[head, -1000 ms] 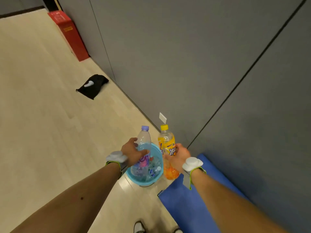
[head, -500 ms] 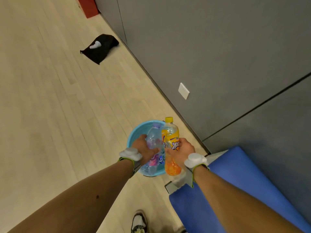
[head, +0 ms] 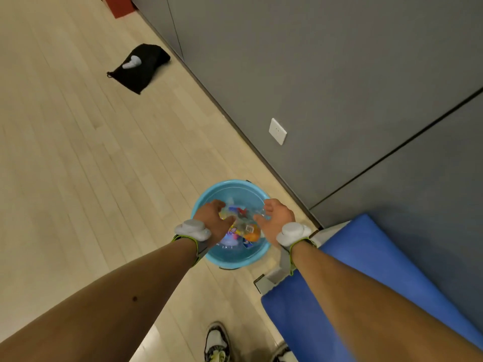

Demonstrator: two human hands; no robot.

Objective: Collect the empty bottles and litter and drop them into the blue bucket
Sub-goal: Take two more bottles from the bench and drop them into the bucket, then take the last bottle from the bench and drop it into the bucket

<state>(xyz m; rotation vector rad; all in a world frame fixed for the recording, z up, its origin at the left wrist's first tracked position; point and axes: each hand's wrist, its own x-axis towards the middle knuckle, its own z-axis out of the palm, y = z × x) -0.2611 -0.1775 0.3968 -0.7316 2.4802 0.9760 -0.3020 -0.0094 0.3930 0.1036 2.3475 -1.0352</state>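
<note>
The blue bucket (head: 230, 189) stands on the wooden floor close to the grey wall. Inside it lies a jumble of bottles (head: 241, 227), among them a clear one with a pink-and-blue label and an orange drink bottle. My left hand (head: 213, 219) hovers over the bucket's left rim with fingers apart and nothing in it. My right hand (head: 274, 218) hovers over the right rim, also spread and empty. Both wrists carry white bands.
A black bag (head: 141, 66) with a white object on it lies on the floor by the wall, far ahead. A blue mat (head: 339, 283) lies at the right beside the bucket. A red box (head: 119, 5) stands at the top. My shoes (head: 217, 343) are below.
Both hands have let go of their bottles: the clear bottle and the orange bottle dropped into the bucket. The hands now hover open over it, and the view has tilted down.
</note>
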